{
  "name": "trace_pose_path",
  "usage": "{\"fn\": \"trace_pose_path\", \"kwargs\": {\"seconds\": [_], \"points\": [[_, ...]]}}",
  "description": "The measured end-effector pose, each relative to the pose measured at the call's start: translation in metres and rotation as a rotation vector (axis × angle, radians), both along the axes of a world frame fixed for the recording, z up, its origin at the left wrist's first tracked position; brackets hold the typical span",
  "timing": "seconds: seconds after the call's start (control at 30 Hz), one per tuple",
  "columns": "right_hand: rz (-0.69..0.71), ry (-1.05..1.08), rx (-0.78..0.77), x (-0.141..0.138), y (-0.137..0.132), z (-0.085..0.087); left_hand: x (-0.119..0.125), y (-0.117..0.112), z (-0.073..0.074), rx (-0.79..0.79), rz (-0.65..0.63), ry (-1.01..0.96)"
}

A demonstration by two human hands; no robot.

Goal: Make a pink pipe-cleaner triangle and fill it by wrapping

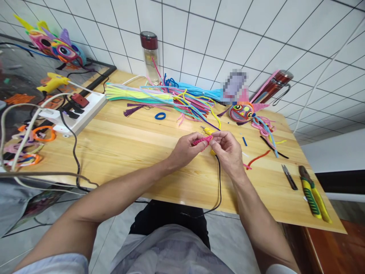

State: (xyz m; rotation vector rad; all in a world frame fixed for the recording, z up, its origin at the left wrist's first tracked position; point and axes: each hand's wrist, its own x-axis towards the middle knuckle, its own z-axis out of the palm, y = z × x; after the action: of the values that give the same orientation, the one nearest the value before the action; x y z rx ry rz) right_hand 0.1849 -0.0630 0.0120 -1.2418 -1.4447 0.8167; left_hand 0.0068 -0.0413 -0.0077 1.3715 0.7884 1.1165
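Above the middle of the table, my left hand [189, 147] has its fingers closed on a twisted pink pipe cleaner [203, 140]. My right hand [227, 146] pinches the other end of that piece, so both hands meet at it. Behind my fingers lies a yellow corded tool [208, 131] with a narrow metal tip; my hands cover much of it, and its black cord [219, 179] runs toward the table's front edge. Beyond it spreads a large bundle of coloured pipe cleaners [159, 94]. A small blue ring [160, 116] sits on the wood in front of the bundle.
Pliers [313, 194] and small snippers [289, 177] lie at the right. A colourful mask-like figure [242, 111] stands near a red flask [275, 85]. At the left are a white power strip [81, 114], cables and a yellow glue gun [54, 82]. A glass bottle [150, 57] stands by the tiled wall.
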Motion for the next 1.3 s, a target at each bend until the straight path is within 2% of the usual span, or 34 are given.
{"fn": "trace_pose_path", "kwargs": {"seconds": [0.53,0.73,0.93,1.3], "points": [[-0.051,-0.205,0.136,-0.002,-0.004,0.003,-0.005,0.002,0.005,-0.035,-0.057,0.005],[0.004,-0.192,0.032,0.006,-0.003,0.009,-0.004,0.008,0.003,-0.111,-0.074,-0.063],[0.002,-0.222,-0.041,0.007,-0.003,0.011,-0.004,0.006,0.004,-0.063,-0.047,-0.002],[0.018,-0.304,0.083,0.006,-0.004,0.016,-0.006,0.006,0.003,-0.040,-0.036,0.087]]}}
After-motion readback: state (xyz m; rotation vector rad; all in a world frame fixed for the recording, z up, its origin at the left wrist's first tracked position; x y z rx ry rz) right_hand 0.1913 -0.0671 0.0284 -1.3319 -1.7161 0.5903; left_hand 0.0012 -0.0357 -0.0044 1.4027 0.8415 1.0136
